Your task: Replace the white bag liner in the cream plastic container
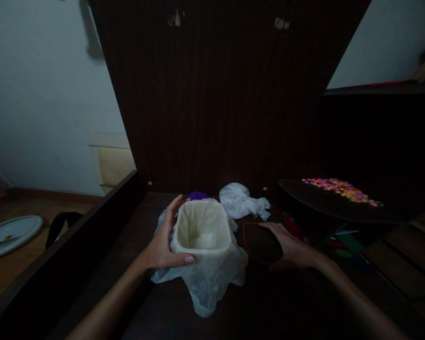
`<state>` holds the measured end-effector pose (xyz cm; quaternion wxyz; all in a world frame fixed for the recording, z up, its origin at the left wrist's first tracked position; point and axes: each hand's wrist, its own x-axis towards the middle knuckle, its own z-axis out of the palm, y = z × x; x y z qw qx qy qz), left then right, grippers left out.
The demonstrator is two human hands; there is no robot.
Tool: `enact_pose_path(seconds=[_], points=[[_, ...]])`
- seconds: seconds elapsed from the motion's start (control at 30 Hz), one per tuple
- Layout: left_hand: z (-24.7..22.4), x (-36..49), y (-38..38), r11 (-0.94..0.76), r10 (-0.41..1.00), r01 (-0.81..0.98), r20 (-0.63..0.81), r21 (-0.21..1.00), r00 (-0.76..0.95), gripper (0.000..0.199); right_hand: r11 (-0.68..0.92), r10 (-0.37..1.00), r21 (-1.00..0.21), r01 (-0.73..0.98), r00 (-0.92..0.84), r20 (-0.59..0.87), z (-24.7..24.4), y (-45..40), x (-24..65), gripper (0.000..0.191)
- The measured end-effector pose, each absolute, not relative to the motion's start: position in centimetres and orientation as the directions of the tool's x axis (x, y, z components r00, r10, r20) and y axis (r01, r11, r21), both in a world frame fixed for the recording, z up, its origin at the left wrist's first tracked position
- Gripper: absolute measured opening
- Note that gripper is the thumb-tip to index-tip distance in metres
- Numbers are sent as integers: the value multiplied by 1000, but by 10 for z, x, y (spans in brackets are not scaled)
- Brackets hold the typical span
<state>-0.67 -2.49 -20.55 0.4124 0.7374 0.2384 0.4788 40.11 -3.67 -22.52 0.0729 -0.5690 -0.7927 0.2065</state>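
A small pale bin [202,251] with rounded corners stands on the dark wooden surface. It is lined with a thin white plastic bag [212,283], whose loose edges are folded out over the rim and hang down outside. My left hand [165,241] is wrapped round the bin's left side, thumb at the front and fingers at the back. To the right, my right hand [292,248] is closed on the right edge of a brown rounded-rectangular rim [246,243]. Its dark middle makes it hard to tell whether it is an open frame or a lid.
A knotted white plastic bag [235,200] lies behind the bin beside a purple item [197,195]. Colourful small pieces [340,189] sit on a dark shelf [304,196] at right. A raised dark board [74,241] edges the left side. A white round lid-like object [12,233] is beyond it.
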Motion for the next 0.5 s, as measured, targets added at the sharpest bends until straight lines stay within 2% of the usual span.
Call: enact_pose_path(seconds=[0.13,0.2,0.27,0.33,0.43,0.5], points=[[-205,-6,-27,-526,762,-37,490,850,423,127,228,943,-570,789,-324,-72,-190,-42,404,103],[-205,-6,-28,-524,766,-31,487,851,419,128,260,933,-678,688,-360,-8,-167,-46,397,101],[-204,-5,-28,-526,767,-26,488,850,415,128,322,915,-723,612,-397,71,-143,-50,380,105],[-205,-5,-28,-528,768,-26,491,849,411,127,393,894,-681,617,-430,127,-124,-52,353,108],[-205,-4,-28,-529,767,-44,499,848,403,126,551,826,-541,636,-506,246,-105,-51,306,116],[-206,-3,-29,-528,768,-50,501,848,399,127,608,788,-486,628,-552,273,-100,-47,280,119]])
